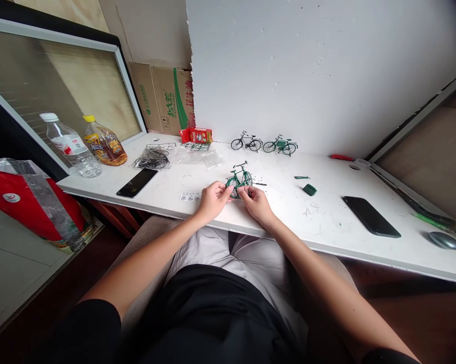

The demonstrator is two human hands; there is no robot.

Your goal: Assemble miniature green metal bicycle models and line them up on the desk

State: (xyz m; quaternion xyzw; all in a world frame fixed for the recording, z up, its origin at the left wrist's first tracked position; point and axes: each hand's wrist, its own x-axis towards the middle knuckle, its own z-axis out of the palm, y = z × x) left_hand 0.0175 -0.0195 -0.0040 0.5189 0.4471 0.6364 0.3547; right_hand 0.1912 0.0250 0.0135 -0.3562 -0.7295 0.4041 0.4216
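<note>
A small green model bicycle point(240, 174) is held between both hands near the front edge of the white table point(273, 207). My left hand point(213, 200) pinches its left wheel side. On the other side my right hand point(256, 202) grips the lower part, fingertips close to my left ones. The fingers hide the bicycle's lower part. Tiny dark bits and a thin dark stick point(260, 184) lie just right of it. Partly behind my left hand is a small printed paper point(188, 196). A green block point(309, 189) and a thin green piece point(302, 177) rest further right.
Two finished-looking model bicycles, one black point(246, 142) and one green point(280, 144), stand at the back. Phones lie left point(137, 183) and right point(371, 216). Bottles point(74, 146), point(105, 141) stand far left, near bagged dark parts point(152, 157). A mouse point(444, 240) sits far right.
</note>
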